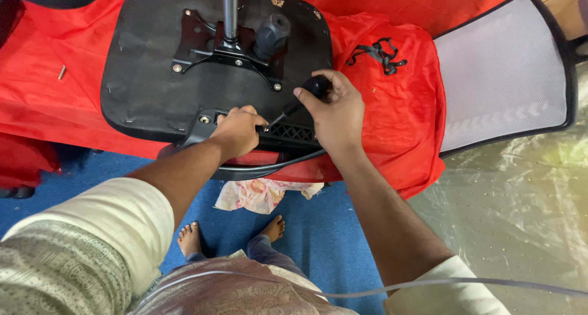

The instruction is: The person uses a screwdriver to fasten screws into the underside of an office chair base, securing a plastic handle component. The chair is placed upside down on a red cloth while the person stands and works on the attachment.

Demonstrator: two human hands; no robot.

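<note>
Our right hand (335, 110) grips the screwdriver (301, 99), tip at the black bracket (288, 133) on the upturned chair seat (153, 76); our left hand (237, 130) closes on the bracket. We keep the driver straight and press firmly.

Upturned chair seat (153, 76) on cloth (398, 106), mesh backrest (502, 70) right

Blue floor (331, 241) is lying below a desk draped in red cloth (404, 106); clear plastic sheeting (520, 217) is covering the right side, and a floral rag (260, 193) is resting underneath.
</note>
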